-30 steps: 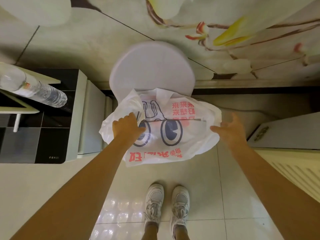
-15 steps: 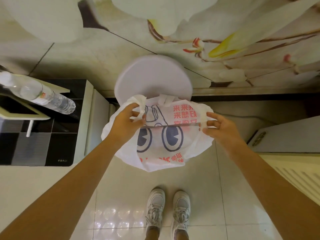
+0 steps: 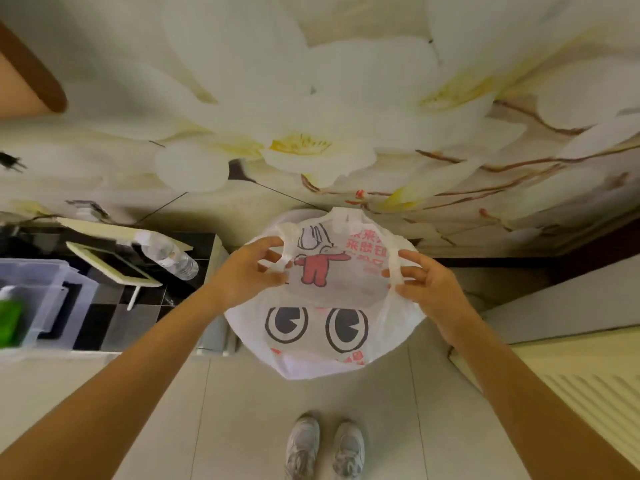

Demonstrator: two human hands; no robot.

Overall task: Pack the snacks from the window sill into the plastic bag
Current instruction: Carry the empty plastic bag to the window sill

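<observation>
Two hands hold the white plastic bag (image 3: 322,341) in the head view: the left hand (image 3: 247,271) pinches the left handle of the bag and the right hand (image 3: 427,287) pinches the right handle, and between them the mouth of the bag is pulled wide. The bag hangs in front of a round white stool (image 3: 289,220), above the floor (image 3: 242,410) and a pair of white shoes (image 3: 323,448). On the black cabinet (image 3: 114,320) at the left, a water bottle (image 3: 169,254) lies near the right edge and a clear box (image 3: 34,299) stands at the left edge.
</observation>
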